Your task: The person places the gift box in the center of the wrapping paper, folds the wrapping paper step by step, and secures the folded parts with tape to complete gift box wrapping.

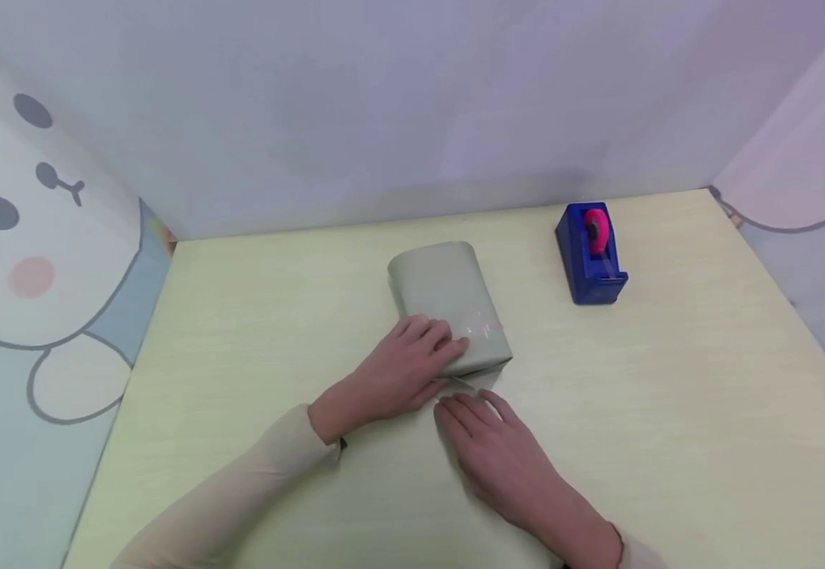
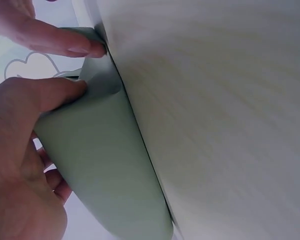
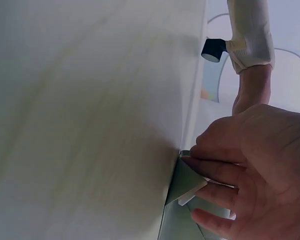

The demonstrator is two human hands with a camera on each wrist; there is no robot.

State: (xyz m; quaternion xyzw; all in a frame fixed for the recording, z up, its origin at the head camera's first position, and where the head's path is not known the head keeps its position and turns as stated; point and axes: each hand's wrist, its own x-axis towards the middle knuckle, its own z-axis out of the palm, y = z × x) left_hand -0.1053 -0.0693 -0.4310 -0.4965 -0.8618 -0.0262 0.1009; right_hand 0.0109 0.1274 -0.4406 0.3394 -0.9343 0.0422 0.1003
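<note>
A flat box-shaped package [image 1: 437, 280] wrapped in grey-green paper lies on the table. My left hand [image 1: 400, 370] grips its near-left corner, fingers over the top and thumb at the near end; that thumb [image 2: 65, 94] shows beside the folded end paper in the left wrist view. At the same end, a triangular paper flap [image 3: 185, 181] sticks out low against the tabletop. The right hand [image 1: 498, 454] lies close in front of it with its fingers [image 3: 217, 195] extended, the fingertips right at the flap.
A blue tape dispenser [image 1: 586, 265] with a pink roll stands at the back right of the pale yellow table [image 1: 683, 411]. Behind the table hangs a plain light curtain [image 1: 398, 111], and cartoon-printed cloth [image 1: 64, 316] borders both sides.
</note>
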